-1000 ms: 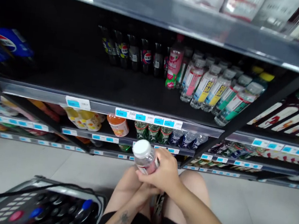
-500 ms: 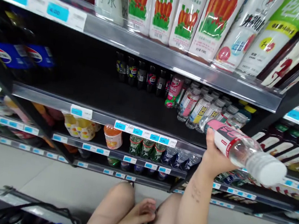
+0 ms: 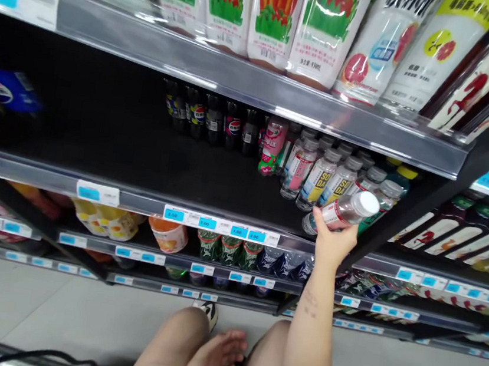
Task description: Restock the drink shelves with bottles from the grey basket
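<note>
Twelve o'clock points away from the person, toward the drinks rack (image 3: 239, 84), which fills most of the view. Its middle shelf (image 3: 140, 161) runs across from nine to three. Above it, from eleven to one, stand tall cartons (image 3: 270, 26). The person's knees (image 3: 183, 336) show at six o'clock, bent, with the floor (image 3: 73, 304) between them and the rack.

On the middle shelf, just past the centre toward two o'clock, a cluster of smaller standing bottles (image 3: 316, 180) is packed close, with clear bodies and pink, yellow or green labels; a pink bottle (image 3: 272, 145) stands at its left end.

The right hand (image 3: 336, 236) is the near one: its arm stretches up from five o'clock, and the hand is wrapped round the held bottle (image 3: 336, 215), thumb on the nine o'clock side and fingers on the three o'clock side. The left hand (image 3: 220, 352) is well apart, low between the knees, palm bare and fingers loosely bent, gripping nothing that shows.

The held bottle lies at the twelve o'clock side of the right palm, in front of the cluster and overlapping it in view. Its long axis is tilted, base toward eight and white cap (image 3: 366, 204) toward two, while its neighbours stand on their bases. The base is close by the shelf's front edge; whether it touches the shelf, I cannot tell.
</note>
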`<state>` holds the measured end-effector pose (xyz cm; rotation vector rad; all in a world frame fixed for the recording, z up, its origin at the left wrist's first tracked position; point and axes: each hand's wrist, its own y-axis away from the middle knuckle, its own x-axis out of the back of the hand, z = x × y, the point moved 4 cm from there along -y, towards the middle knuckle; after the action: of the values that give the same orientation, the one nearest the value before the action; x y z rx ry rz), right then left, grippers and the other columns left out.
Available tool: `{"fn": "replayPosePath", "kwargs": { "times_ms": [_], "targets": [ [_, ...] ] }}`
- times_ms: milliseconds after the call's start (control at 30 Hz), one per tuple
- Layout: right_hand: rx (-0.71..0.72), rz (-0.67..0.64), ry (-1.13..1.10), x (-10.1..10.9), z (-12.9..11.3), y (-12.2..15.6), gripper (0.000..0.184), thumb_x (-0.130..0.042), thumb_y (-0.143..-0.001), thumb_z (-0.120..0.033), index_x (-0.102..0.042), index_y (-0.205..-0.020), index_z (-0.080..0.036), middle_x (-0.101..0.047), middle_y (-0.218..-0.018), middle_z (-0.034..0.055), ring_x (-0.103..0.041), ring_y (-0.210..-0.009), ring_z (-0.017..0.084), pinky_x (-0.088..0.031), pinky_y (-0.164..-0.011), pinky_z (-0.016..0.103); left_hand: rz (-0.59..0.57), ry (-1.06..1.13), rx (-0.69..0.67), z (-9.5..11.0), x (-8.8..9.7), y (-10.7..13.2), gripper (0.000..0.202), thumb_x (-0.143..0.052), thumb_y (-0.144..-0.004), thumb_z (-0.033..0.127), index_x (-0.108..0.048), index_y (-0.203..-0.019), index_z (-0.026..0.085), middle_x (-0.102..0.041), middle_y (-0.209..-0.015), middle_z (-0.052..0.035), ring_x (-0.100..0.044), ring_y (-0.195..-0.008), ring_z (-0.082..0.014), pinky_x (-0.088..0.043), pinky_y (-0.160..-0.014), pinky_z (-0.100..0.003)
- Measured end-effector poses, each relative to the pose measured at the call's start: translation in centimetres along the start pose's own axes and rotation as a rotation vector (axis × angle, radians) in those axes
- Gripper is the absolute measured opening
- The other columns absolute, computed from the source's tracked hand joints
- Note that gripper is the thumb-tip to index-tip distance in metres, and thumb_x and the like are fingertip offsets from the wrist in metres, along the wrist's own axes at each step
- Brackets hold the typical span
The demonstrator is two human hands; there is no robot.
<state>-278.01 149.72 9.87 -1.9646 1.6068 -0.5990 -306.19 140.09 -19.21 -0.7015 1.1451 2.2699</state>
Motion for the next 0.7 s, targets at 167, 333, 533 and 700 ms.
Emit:
{"fn": "replayPosePath", "kwargs": {
  "times_ms": [167,333,533,700],
  "targets": [
    [0.069,-0.113,0.007,-2.0,-0.3,0.2,0.104,-0.066,-0.082,-0.078,-0.031,-0.146,-0.004,-0.049,-0.141,0.0317,-0.054,-0.128,0.038,-0.044,-0.109,0.051,-0.043,0.036,0.052,-0.2,0.2,-0.8,0.059,-0.088,-0.059,0.066,-0.082,-0.103,0.026,-0.074,-0.111,-0.0056,-0.062,-0.101,-0.0228,-0.043,-0.084,-0.028],
    [0.093,-0.122,0.135,-3.6,-0.1,0.3,0.087,-0.057,-0.092,-0.072,-0.036,-0.147,-0.009,-0.048,-0.146,0.0278,-0.050,-0.128,0.039,-0.040,-0.110,0.054,-0.034,0.054,0.056,-0.1,-0.3,-0.7,0.059,-0.090,-0.057,0.064,-0.082,-0.101,0.026,-0.074,-0.109,-0.0056,-0.062,-0.099,-0.0228,-0.043,-0.084,-0.028],
    [0.132,-0.030,0.089,-1.4,-3.7,1.1,0.089,-0.070,-0.086,-0.061,-0.035,-0.151,-0.010,-0.053,-0.139,0.0234,-0.053,-0.120,0.037,-0.044,-0.105,0.056,-0.013,0.071,0.039,0.6,-0.8,0.2,0.060,-0.091,-0.057,0.060,-0.081,-0.103,0.022,-0.075,-0.107,-0.0075,-0.062,-0.099,-0.0234,-0.043,-0.084,-0.028],
    [0.260,0.254,0.019,1.7,-8.1,2.6,0.047,-0.071,-0.091,-0.043,-0.047,-0.125,-0.020,-0.054,-0.125,0.0167,-0.055,-0.116,0.031,-0.049,-0.091,0.045,-0.041,0.075,0.021,0.4,-0.6,0.2,0.055,-0.085,-0.069,0.054,-0.078,-0.110,0.018,-0.074,-0.111,-0.0092,-0.064,-0.100,-0.0236,-0.043,-0.087,-0.029]
  ]
}}
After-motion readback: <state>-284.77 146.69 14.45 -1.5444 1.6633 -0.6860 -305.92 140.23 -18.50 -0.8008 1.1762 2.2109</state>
